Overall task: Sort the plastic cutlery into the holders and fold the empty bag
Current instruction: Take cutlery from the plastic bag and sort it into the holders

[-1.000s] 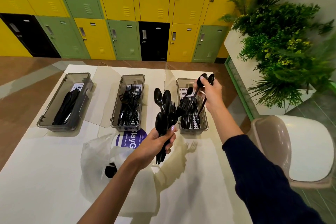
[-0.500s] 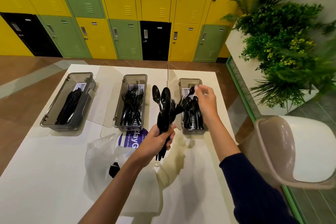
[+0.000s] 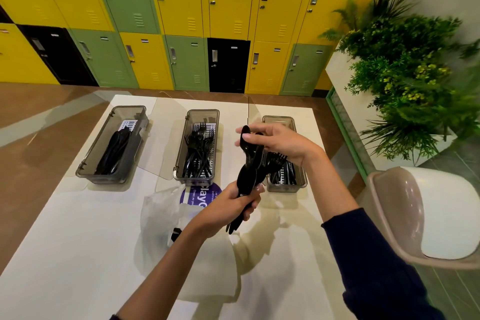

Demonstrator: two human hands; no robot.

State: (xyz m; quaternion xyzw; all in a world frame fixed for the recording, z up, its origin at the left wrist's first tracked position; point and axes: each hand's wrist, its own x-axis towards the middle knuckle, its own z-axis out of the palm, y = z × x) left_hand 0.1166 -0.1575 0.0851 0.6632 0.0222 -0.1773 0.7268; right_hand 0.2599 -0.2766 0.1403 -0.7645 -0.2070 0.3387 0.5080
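**A:** Hands, what does each hold?
**B:** The left hand (image 3: 231,205) is curled tight round the handles of a bundle of black plastic cutlery (image 3: 246,179), above the worktop (image 3: 78,241). The right hand (image 3: 280,143) pinches a spoon (image 3: 245,136) at the bundle's top.
**A:** And the holders?
**B:** 3 in a row. The bundle is just in front of the right holder (image 3: 285,187), and the plastic bag (image 3: 158,213) lies on the worktop under the left forearm.

I have only the head view, worn high and facing forward and down across the white table (image 3: 65,254). The left hand (image 3: 228,205) and right hand (image 3: 280,143) meet on the cutlery bundle (image 3: 250,163) close at centre. The lockers (image 3: 181,8) are far off at twelve o'clock and the plants (image 3: 410,73) at two.
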